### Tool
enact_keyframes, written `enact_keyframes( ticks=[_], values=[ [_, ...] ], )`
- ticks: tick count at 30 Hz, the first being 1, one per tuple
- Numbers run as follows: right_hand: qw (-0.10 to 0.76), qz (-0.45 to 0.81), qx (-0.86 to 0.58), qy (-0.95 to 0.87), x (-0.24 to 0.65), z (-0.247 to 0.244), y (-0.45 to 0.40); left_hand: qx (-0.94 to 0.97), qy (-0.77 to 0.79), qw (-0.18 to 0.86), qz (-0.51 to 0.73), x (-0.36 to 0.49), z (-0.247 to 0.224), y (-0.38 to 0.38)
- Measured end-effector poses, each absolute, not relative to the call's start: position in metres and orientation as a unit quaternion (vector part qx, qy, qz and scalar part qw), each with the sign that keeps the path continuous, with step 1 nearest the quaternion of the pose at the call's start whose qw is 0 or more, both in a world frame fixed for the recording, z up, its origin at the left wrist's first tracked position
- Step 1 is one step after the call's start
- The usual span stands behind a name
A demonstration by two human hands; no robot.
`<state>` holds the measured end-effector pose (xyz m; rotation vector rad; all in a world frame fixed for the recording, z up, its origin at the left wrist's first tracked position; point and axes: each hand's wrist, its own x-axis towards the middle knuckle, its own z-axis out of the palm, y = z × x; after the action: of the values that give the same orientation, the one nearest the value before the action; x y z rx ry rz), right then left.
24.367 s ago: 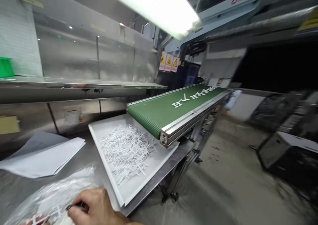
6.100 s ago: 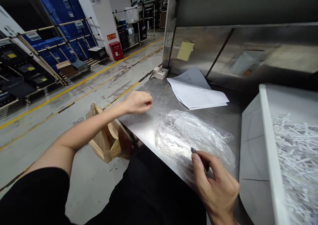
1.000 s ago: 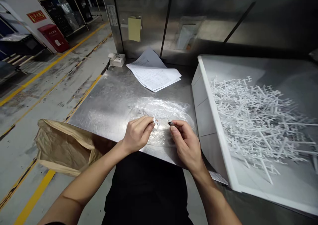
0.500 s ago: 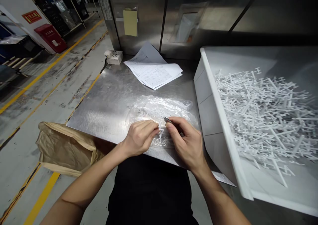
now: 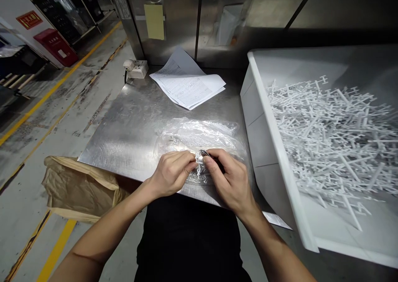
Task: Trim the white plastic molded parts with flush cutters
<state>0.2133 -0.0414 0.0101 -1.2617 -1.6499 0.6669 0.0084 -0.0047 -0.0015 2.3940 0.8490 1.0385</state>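
Note:
My left hand (image 5: 174, 172) pinches a small white plastic piece (image 5: 199, 168) with short branches, just above the metal table. A small dark metal tool (image 5: 203, 152) is gripped in my right hand (image 5: 228, 176), its tip touching or very close to the top of the white piece. Which kind of tool it is, I cannot make out, as my fingers cover most of it. Beneath both hands lies a clear plastic bag (image 5: 208, 130), with small white bits showing at its left part.
A large white bin (image 5: 273, 149) with a heap of white plastic sprues (image 5: 336, 137) stands at the right. Papers (image 5: 189, 87) and a white power socket (image 5: 138, 69) lie at the table's back. An open brown paper bag (image 5: 81, 190) is below the table's left edge.
The tool in my right hand has come closer to the white piece, closing the gap between my hands. The camera view has shifted slightly.

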Motion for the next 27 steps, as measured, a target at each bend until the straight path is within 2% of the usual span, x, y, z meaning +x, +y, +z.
enact_keyframes(
  ticks=[13,27],
  values=[
    [0.469,0.269,-0.500,-0.677,0.2105,0.0090,-0.0428,0.858,0.285,0.207,0.373,0.0082,-0.0038,-0.0060],
    [0.441,0.327,-0.539,-0.639,0.2130,0.0111,-0.0382,0.870,0.299,0.124,0.371,0.0122,0.0014,-0.0052]
  ],
)
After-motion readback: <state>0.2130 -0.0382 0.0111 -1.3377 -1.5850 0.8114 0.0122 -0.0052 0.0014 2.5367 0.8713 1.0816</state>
